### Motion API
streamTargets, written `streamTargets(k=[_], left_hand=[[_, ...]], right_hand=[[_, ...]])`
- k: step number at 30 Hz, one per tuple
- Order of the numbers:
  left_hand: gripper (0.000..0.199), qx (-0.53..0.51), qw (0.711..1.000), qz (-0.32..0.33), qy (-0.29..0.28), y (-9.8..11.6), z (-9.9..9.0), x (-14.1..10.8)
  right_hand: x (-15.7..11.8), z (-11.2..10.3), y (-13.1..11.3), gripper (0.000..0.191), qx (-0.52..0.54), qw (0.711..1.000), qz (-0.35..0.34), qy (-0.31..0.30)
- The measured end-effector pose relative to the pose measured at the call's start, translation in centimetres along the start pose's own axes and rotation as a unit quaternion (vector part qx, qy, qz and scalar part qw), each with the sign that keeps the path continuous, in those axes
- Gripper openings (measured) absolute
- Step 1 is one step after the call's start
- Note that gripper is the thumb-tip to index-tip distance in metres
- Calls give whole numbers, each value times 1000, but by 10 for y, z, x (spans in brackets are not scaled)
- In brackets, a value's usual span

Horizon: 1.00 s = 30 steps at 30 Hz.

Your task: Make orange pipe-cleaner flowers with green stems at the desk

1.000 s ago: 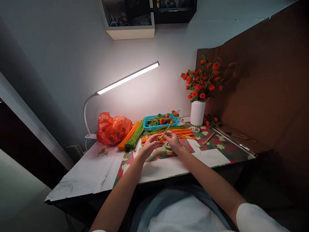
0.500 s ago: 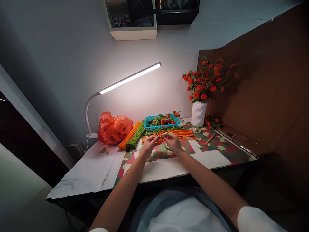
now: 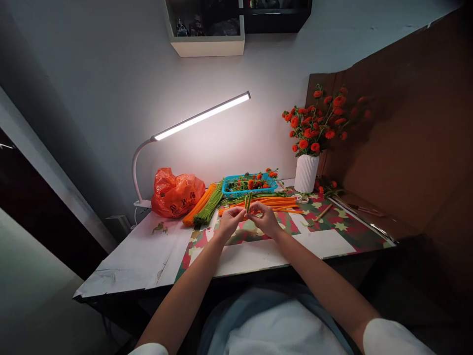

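Note:
My left hand point(image 3: 229, 223) and my right hand point(image 3: 266, 221) meet over the front middle of the table, fingertips pinched together. Between them stands a green pipe cleaner point(image 3: 248, 200), its two ends pointing up side by side; the fingers hide its lower part. Just behind the hands lie loose orange pipe cleaners point(image 3: 277, 203) in a spread row. Left of these rest a bundle of green pipe cleaners point(image 3: 210, 209) and an orange bundle point(image 3: 199, 204). A blue basket point(image 3: 226, 192) with small orange flowers and green stems sits further back.
A white ribbed vase point(image 3: 306, 173) holds tall orange flowers at the back right, near a brown cardboard panel point(image 3: 402, 138). An orange plastic bag point(image 3: 175, 195) stands by the lamp point(image 3: 201, 117). A thin stick point(image 3: 323, 212) and white rolls point(image 3: 302, 198) lie to the right.
The pipe cleaner's two green ends were spread apart in a V and now stand upright, nearly parallel. My hands stay close together; the view has shifted slightly.

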<state>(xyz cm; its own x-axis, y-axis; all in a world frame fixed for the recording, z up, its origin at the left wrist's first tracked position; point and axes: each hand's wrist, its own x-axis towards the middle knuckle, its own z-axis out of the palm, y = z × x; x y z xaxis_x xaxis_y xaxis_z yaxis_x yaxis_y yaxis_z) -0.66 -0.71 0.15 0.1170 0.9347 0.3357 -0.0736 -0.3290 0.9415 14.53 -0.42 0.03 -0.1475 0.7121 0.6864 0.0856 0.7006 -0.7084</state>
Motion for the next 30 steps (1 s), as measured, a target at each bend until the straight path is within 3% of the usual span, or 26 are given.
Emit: streamTargets(k=[11, 21, 26, 30], left_hand=[[27, -18, 999, 20, 45, -2, 2, 2], [24, -8, 991, 81, 105, -9, 7, 7], [19, -20, 995, 60, 74, -1, 6, 1], [28, -36, 998, 38, 42, 3, 6, -2]], right_hand=[[-7, 10, -5, 10, -90, 987, -123, 46], [-6, 14, -8, 17, -131, 984, -81, 94], [-7, 14, -2, 14, -171, 976, -83, 107], [-7, 12, 1, 12, -187, 974, -76, 105]])
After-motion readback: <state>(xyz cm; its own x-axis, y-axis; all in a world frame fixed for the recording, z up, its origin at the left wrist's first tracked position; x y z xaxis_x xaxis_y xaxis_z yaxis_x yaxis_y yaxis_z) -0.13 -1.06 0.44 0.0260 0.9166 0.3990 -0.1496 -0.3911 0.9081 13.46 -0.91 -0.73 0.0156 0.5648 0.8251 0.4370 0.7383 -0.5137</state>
